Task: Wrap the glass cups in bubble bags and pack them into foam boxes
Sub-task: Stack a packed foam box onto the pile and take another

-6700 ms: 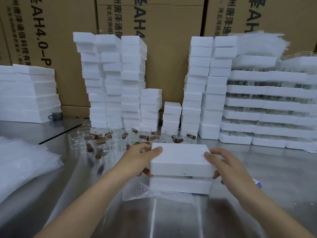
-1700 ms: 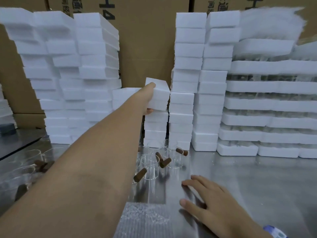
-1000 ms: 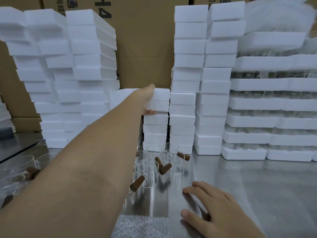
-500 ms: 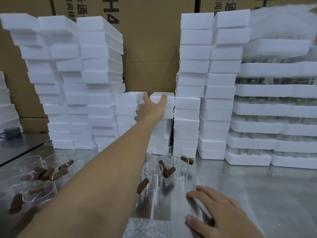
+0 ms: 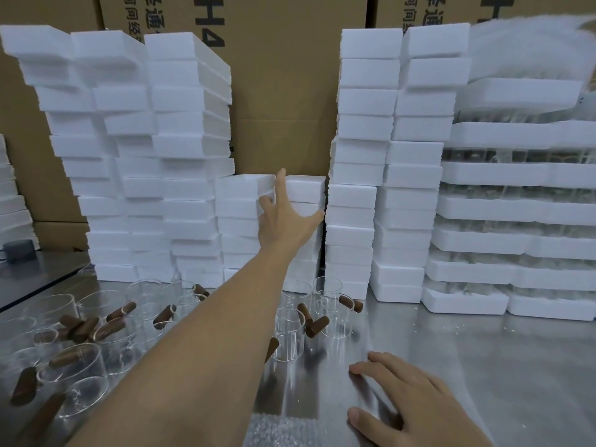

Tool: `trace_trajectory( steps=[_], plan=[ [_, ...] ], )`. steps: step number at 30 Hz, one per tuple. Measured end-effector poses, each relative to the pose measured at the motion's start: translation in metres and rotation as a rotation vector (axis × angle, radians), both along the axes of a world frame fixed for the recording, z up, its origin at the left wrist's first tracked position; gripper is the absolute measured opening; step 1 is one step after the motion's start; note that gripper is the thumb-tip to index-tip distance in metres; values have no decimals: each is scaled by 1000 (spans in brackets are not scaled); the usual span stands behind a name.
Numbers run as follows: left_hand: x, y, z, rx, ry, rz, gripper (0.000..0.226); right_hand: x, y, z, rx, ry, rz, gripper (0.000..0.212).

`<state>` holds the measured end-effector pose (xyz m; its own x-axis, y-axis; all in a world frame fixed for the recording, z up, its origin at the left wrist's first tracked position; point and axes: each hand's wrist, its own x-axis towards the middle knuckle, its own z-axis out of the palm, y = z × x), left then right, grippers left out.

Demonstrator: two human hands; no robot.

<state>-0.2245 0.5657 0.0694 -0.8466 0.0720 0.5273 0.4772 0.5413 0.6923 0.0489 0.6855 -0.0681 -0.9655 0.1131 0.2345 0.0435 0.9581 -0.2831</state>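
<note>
Fingers fanned wide and straight, that's the left hand, arm stretched right out, spread across the front of the short stack of foam boxes. It holds nothing. The longest fingertip reaches the top edge of the uppermost box and the thumb points off to the right, though I cannot tell whether the palm actually presses on the foam.

Take that short stack as the marker. Behind it stand big cardboard cartons printed with black lettering. Under it runs the steel table, shiny and scuffed. Left of it and touching it are tall foam-box stacks, several columns, a little crooked. Right of it rises another tall pair of columns, just beside it. Further right again, wide foam trays are piled in layers with glassware showing between them.

Now the smaller things. In front of the short stack, on the table, stand clear glass cups with brown handles, upright and close together, partly hidden by the forearm. More of the same cups are crowded to the front left, handles pointing every way.

Front right of the stack, the right hand lies palm down on the steel, fingers relaxed and slightly apart, gripping nothing. Just beside its thumb, at the bottom edge of view, a bubble bag lies flat.
</note>
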Motion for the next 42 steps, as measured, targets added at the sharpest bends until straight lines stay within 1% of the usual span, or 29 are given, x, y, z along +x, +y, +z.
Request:
trace_trajectory(
  steps=[5, 10, 12, 15, 20, 27, 34, 42],
  plan=[
    [-1, 0, -4, 42, 13, -32, 113, 1, -1, 1, 5, -6, -3, 57],
    [4, 0, -11, 37, -41, -52, 134, 1, -1, 1, -9, -8, 1, 57],
    [6, 1, -14, 65, -39, -45, 138, 1, -1, 1, -14, -7, 3, 57],
    [7, 2, -16, 94, -24, -37, 135, 1, -1, 1, -12, 1, 0, 57],
    [5, 0, -20, 152, -4, -6, 124, 1, -1, 1, -13, -4, 4, 57],
    [7, 5, -22, 168, 34, 66, 117, 1, -2, 2, -12, 5, -2, 59],
    [10, 10, -25, 274, 32, 36, 104, 1, -2, 1, -1, 5, -3, 59],
    [11, 12, -19, 252, 38, 75, 106, 2, -2, 3, -2, -12, 1, 59]
  ],
)
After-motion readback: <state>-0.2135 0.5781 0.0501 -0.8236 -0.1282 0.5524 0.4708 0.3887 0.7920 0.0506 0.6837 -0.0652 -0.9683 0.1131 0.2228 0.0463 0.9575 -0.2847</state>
